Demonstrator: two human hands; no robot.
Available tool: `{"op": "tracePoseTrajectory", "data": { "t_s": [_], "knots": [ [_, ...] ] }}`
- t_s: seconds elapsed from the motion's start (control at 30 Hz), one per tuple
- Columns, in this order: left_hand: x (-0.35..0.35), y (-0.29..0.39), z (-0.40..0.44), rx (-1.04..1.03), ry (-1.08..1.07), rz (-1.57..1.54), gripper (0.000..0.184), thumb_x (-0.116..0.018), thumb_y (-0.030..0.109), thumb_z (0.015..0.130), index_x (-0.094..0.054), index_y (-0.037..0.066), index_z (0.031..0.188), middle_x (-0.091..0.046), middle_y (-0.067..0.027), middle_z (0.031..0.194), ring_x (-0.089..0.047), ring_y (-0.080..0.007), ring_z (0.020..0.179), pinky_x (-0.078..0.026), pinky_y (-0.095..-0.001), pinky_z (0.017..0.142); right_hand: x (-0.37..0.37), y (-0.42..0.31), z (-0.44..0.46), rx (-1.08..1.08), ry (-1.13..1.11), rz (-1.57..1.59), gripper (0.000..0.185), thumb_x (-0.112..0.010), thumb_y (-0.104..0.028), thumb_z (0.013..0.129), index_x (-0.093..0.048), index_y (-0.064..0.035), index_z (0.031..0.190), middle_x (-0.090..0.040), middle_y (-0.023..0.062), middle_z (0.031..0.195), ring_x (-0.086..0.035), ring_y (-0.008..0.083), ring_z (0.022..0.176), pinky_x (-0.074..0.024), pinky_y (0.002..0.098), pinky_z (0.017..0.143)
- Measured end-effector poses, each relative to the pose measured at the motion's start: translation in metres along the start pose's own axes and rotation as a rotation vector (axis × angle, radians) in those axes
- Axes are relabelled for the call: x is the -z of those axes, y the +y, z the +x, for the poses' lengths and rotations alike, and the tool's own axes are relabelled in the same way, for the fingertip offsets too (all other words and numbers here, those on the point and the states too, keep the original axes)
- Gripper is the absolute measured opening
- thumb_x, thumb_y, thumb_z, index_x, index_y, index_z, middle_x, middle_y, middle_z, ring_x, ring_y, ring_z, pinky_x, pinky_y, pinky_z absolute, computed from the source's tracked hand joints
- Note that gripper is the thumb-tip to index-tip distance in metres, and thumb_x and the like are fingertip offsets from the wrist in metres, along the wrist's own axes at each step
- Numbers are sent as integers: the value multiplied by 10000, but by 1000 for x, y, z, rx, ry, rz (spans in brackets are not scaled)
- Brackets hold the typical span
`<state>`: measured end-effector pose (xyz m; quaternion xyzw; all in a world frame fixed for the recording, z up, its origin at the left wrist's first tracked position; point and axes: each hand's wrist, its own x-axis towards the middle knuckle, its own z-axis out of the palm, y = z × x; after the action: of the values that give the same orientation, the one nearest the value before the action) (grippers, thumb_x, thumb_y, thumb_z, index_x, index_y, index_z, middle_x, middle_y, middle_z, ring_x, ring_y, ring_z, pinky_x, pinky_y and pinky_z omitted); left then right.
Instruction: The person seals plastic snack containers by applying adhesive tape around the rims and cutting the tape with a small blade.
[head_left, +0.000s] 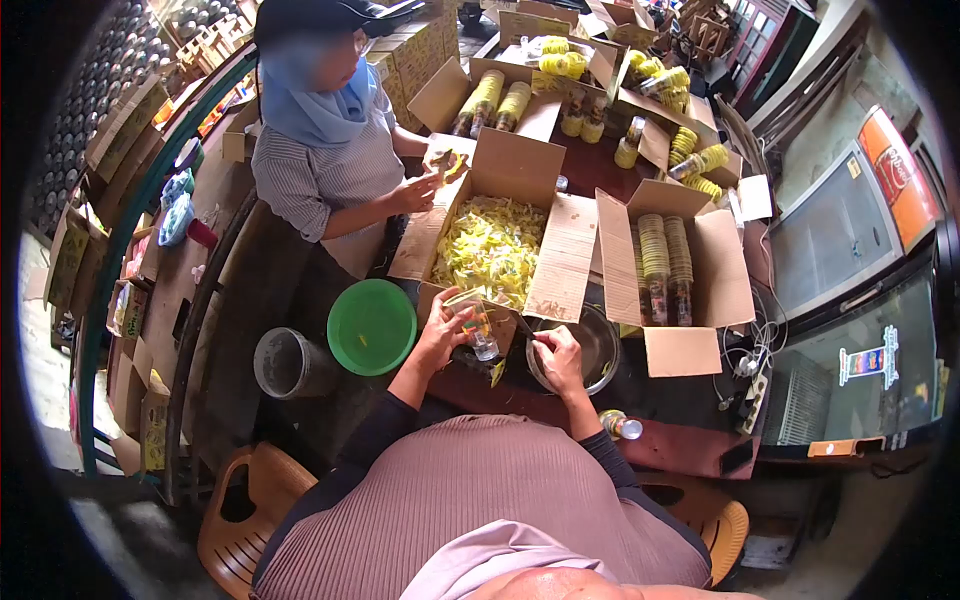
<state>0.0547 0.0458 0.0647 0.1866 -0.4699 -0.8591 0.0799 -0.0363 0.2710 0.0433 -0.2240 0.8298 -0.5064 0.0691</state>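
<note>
The left hand point(437, 335) has its fingers curled around a clear plastic container point(484, 342); the right hand point(560, 358) pinches a slim dark tool point(526, 328) between thumb and fingers. The container is tilted, its long axis slanting from the left fingers down toward the right and the wearer, so its clear end points into the gap between the hands. The tool slants the other way, from the right fingertips up and left to the near side of an open carton point(515, 170), and looks apart from the container.

Just beyond both hands, the yellow strips point(490, 245) fill that carton, the left hand seeming the nearer. A metal bowl point(598, 345) sits under and beside the right hand, a green basin point(371, 327) left of the left hand. Farther right, a jar point(621, 425) lies on the bench point(672, 446) beside the right forearm.
</note>
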Motion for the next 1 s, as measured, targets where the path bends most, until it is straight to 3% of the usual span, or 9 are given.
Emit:
{"op": "tracePoseTrajectory", "data": {
  "t_s": [0.07,0.17,0.23,0.4,0.67,0.73,0.77,0.87,1.0],
  "knots": [
    [0,0,2,62,36,11,701,-692,230,869,-235,160,1395,-512,-108,1235,-576,-266,1098,-541,-411,803,3,6,-2,-19,-4,-5,132,-693,-127,782,-710,-48,886,-622,111,846,-643,269,786,-509,364,709],
    [3,-10,8,108,45,-46,513,-643,212,907,-348,166,1324,-553,-93,1230,-603,-227,1021,-539,-401,773,8,15,-9,-20,-34,-57,130,-685,-128,783,-706,-51,885,-621,127,858,-639,297,808,-508,379,724],
    [4,-20,12,63,92,-38,380,-613,268,928,-432,119,1228,-572,-55,1104,-625,-215,964,-553,-401,746,12,24,-15,10,-89,-132,138,-681,-140,783,-704,-49,883,-615,131,859,-637,304,811,-506,388,726],
    [9,-25,10,141,143,10,424,-583,372,934,-478,77,1219,-540,-81,1153,-603,-204,1014,-549,-391,750,15,41,-39,-51,-263,-267,130,-690,-137,772,-699,-72,884,-615,136,858,-633,319,825,-509,407,738],
    [5,-31,2,182,144,120,415,-527,412,954,-506,78,1198,-532,-69,1197,-580,-225,1059,-542,-414,830,5,65,-70,-207,-498,-266,169,-683,-94,748,-693,-36,907,-683,158,903,-664,310,889,-517,402,787],
    [9,-38,6,213,115,159,430,-505,432,959,-512,77,1201,-551,-84,1177,-583,-232,1061,-538,-418,847,0,74,-77,-193,-498,-242,177,-681,-94,730,-685,-27,894,-678,163,903,-660,321,873,-515,406,771],
    [11,-40,7,240,73,144,386,-509,451,956,-549,131,1169,-544,-34,1197,-584,-189,1017,-484,-369,835,-5,85,-82,-175,-499,-237,183,-680,-95,725,-681,-24,894,-675,166,895,-659,323,866,-514,408,764],
    [5,-45,8,256,34,198,470,-477,462,964,-508,70,1222,-567,-124,1189,-593,-241,1072,-524,-399,853,-16,96,-94,-193,-345,-88,183,-718,-118,738,-675,-9,878,-675,169,837,-662,311,839,-506,405,738],
    [-15,-48,0,328,-16,224,405,-491,464,962,-560,114,1154,-589,-43,1117,-595,-142,972,-506,-328,807,-14,92,-113,-105,-235,-302,361,-732,-231,776,-639,-2,1040,-627,189,1048,-612,351,967,-508,418,780]
  ]
}}
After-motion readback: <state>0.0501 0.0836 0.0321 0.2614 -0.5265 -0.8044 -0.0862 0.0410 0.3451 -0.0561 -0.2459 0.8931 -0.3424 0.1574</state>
